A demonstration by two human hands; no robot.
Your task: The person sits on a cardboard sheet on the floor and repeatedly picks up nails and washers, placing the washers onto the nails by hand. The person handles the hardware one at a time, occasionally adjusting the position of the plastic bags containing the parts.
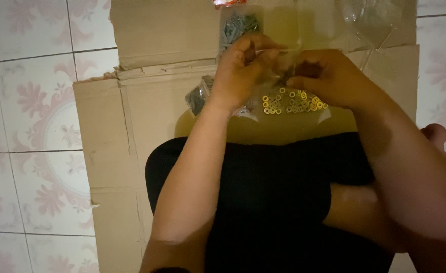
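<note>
Both hands are raised over a flattened cardboard sheet [147, 106]. My left hand [240, 68] and my right hand [324, 76] pinch the top of a small clear plastic bag [276, 63] held between them. Several small yellow rings [293, 101] lie in a clear bag just below the hands. What sits inside the held bag is too dark to tell.
A clear bag of dark grey screws [239, 25] lies at the top of the cardboard, another bag of dark parts [197, 96] left of my left wrist. Empty clear bags [374, 20] lie top right. Patterned floor tiles [31, 116] surround the cardboard. My legs in black fabric [263, 192] fill the foreground.
</note>
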